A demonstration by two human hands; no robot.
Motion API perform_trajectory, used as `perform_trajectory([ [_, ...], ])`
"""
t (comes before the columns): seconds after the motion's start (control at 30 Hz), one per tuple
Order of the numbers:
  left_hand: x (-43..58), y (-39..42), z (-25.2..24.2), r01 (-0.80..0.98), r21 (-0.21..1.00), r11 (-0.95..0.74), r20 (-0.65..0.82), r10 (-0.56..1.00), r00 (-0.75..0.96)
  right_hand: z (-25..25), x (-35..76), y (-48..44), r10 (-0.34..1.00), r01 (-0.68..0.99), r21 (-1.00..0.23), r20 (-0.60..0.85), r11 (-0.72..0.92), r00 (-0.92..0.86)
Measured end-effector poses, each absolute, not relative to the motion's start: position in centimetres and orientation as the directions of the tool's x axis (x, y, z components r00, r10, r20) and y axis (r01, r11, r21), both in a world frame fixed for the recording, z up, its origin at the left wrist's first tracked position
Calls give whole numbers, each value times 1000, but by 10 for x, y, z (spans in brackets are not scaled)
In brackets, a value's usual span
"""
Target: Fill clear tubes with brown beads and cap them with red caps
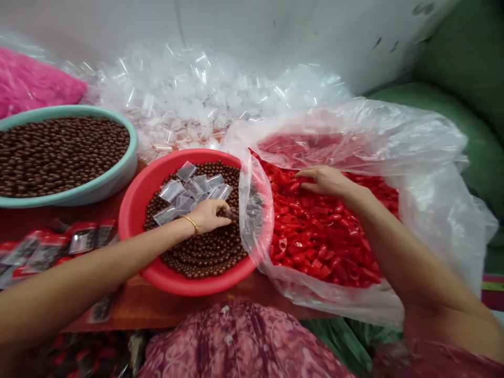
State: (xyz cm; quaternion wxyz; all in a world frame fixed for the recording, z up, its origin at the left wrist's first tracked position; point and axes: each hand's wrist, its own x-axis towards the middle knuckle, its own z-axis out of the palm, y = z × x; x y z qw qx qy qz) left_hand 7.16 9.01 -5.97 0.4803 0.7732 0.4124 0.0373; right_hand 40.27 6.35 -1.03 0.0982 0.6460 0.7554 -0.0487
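My left hand, with a gold bangle at the wrist, is over the red basin. Its fingers are curled together just above the small round brown balls; what they hold, if anything, I cannot make out. Several small clear plastic boxes lie on the balls beside it. My right hand reaches over the glossy red plastic pieces in a large clear plastic bag. Its fingers stretch out with the thumb apart, touching or just above the pieces.
A pale blue basin of brown balls stands at left. Filled clear boxes with red tops lie in front of it. A heap of clear boxes lines the wall, beside a pink bag. The bag's edge overlaps the red basin.
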Motion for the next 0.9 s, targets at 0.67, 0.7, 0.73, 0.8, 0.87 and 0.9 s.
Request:
perform_trajectory([
  [0.67, 47, 79, -32, -178, 856, 486, -171, 589, 790, -7, 326, -8, 900, 738, -664, 242, -119, 362],
  [0.7, 48, 78, -31, -167, 866, 472, -182, 607, 773, -8, 322, -8, 898, 685, -720, 221, -114, 382],
  [0.73, 49, 77, -31, -145, 870, 471, -215, 627, 749, -8, 317, -7, 899, 624, -771, 178, -125, 401],
  [0.8, 50, 76, -31, -82, 861, 501, -315, 654, 688, -7, 308, -4, 905, 476, -861, 44, -181, 424],
  [0.87, 49, 76, -32, -32, 845, 534, -389, 655, 648, -5, 298, 0, 892, 274, -928, -113, -252, 438],
  [0.9, 49, 76, -33, -20, 843, 538, -400, 650, 646, -3, 293, 3, 880, 164, -946, -185, -280, 436],
])
